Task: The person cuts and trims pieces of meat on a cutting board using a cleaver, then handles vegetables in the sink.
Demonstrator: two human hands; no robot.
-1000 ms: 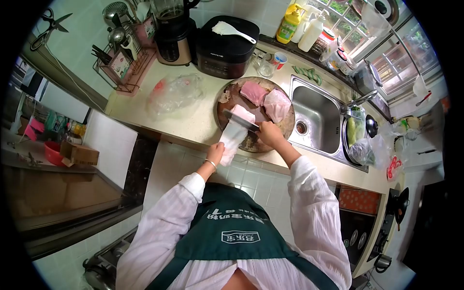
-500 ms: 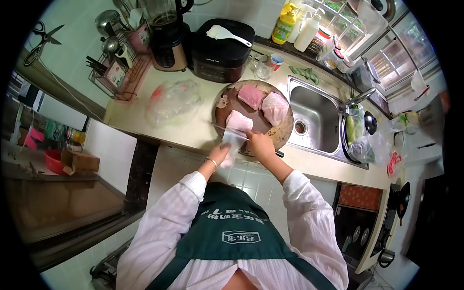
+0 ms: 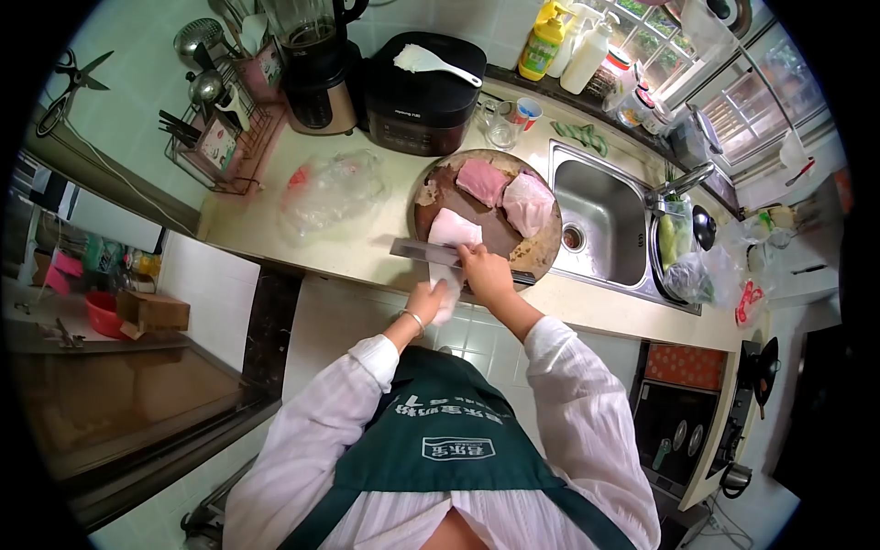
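On a round wooden chopping board [image 3: 429, 218] lies a pale piece of meat [image 3: 453, 226] at the near left edge. My right hand [image 3: 488, 273] is closed round a kitchen knife [image 3: 412, 250], its broad blade pointing left across the near end of that piece. A whitish, skin-like strip [image 3: 445, 275] runs from the meat under the blade and over the board's edge. My left hand [image 3: 424, 302] is closed on the strip's lower end. Two more pieces, a pink slab of meat [image 3: 482, 181] and a paler slab of meat [image 3: 528, 205], rest farther back on the board.
A steel sink [image 3: 600, 215] adjoins the board on the right. Behind stand a black rice cooker [image 3: 423, 96] with a white rice paddle [image 3: 435, 64], and a drinking glass [image 3: 502, 128]. A crumpled plastic bag [image 3: 332, 194] lies left on the counter.
The knife blade has tilted so its broad face shows above the strip. My left hand has shifted slightly down and right, and my right hand sits a little lower.
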